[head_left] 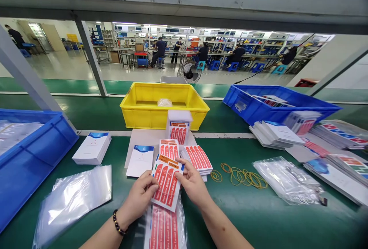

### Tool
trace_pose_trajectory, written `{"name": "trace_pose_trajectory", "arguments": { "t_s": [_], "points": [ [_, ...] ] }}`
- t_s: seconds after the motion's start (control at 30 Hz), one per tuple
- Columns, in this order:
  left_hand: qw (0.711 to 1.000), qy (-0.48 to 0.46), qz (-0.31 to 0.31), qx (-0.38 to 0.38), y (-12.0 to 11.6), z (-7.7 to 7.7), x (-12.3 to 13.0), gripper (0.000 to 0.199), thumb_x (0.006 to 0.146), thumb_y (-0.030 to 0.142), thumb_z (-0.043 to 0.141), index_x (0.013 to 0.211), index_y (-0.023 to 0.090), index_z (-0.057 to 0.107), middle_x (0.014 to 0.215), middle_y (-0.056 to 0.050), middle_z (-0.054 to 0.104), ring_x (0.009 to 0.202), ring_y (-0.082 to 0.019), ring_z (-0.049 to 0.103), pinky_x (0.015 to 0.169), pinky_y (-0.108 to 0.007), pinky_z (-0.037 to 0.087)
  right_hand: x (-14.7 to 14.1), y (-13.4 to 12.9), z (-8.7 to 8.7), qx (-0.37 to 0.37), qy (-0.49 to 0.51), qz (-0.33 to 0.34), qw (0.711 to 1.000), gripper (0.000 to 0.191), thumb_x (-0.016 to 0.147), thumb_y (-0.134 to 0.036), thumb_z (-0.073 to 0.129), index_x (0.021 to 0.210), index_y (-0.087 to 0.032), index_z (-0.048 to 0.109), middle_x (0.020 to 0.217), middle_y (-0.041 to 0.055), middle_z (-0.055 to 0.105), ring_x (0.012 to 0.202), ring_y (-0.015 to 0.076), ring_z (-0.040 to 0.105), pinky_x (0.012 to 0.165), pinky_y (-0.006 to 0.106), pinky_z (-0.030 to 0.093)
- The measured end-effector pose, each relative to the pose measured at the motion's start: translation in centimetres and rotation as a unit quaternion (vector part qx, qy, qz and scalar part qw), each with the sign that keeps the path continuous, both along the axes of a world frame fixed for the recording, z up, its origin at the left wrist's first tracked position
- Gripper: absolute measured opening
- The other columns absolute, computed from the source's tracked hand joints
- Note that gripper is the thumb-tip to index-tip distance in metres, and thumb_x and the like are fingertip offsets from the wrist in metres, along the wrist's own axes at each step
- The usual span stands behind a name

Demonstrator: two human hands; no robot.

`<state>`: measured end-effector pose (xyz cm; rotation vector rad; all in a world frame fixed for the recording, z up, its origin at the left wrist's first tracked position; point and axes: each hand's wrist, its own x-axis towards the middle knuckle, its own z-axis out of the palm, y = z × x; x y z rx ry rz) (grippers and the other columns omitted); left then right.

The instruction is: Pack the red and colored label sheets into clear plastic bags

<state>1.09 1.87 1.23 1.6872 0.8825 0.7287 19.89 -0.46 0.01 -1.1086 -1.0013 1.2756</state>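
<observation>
A red-and-white label sheet (166,183) with an orange strip at its top is held up between both hands. My left hand (140,193) pinches its left edge, and my right hand (193,182) grips its upper right edge. Below it lies a clear bag (165,226) with red label sheets inside. Just behind the held sheet are a small stack of similar sheets (169,148), a stack of red-striped sheets (198,159) and a white booklet with a blue top (140,161). A bundle of labels in a clear wrap (178,126) stands upright behind them.
A yellow bin (163,117) stands at the back, with blue bins at left (31,157) and right (276,103). Clear bags (77,199) and a booklet stack (92,148) lie left; rubber bands (248,177) and bagged parts (287,180) lie right. Several people sit in the background.
</observation>
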Motion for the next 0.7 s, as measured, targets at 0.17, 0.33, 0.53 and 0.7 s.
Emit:
{"name": "trace_pose_trajectory", "arguments": {
  "t_s": [0.17,0.33,0.53,0.7],
  "points": [
    [0.998,-0.027,0.042,-0.027,0.3,0.1,-0.2,0.021,0.081,0.033,0.05,0.071,0.015,0.058,0.097,-0.007,0.053,0.091,-0.019,0.052,0.081,-0.028,0.038,-0.3,-0.4,1.2,0.033,-0.159,0.088,0.983,0.02,0.073,-0.034,0.062,0.077,-0.015,0.063,0.083,0.0059,0.06,0.077,0.0172,0.057,0.072,0.03,0.044],
    [0.995,-0.059,0.075,-0.039,0.0,0.1,-0.3,0.023,0.079,0.035,0.053,0.071,0.015,0.06,0.101,-0.009,0.053,0.094,-0.02,0.05,0.084,-0.03,0.038,-0.1,-1.0,1.9,0.067,-0.228,0.229,0.944,0.016,0.071,-0.03,0.066,0.083,-0.021,0.07,0.1,0.0051,0.055,0.096,0.0184,0.053,0.086,0.03,0.04],
    [0.976,-0.129,0.061,-0.162,0.2,-0.5,-0.2,0.035,0.07,0.038,0.064,0.097,0.016,0.054,0.088,-0.005,0.056,0.078,-0.015,0.054,0.071,-0.027,0.043,-0.3,-0.7,1.1,0.034,-0.218,0.142,0.965,0.014,0.074,-0.021,0.056,0.078,-0.017,0.069,0.074,0.0029,0.059,0.069,0.0139,0.053,0.065,0.026,0.041],
    [0.97,-0.09,0.059,-0.216,0.3,-0.3,-0.2,0.032,0.065,0.04,0.067,0.068,0.012,0.052,0.064,-0.001,0.054,0.061,-0.012,0.05,0.06,-0.023,0.039,-0.3,-0.6,0.7,-0.01,-0.147,0.104,0.984,0.023,0.07,-0.023,0.06,0.092,-0.016,0.062,0.072,0.0005,0.058,0.063,0.0119,0.051,0.06,0.024,0.04]
  ]
}}
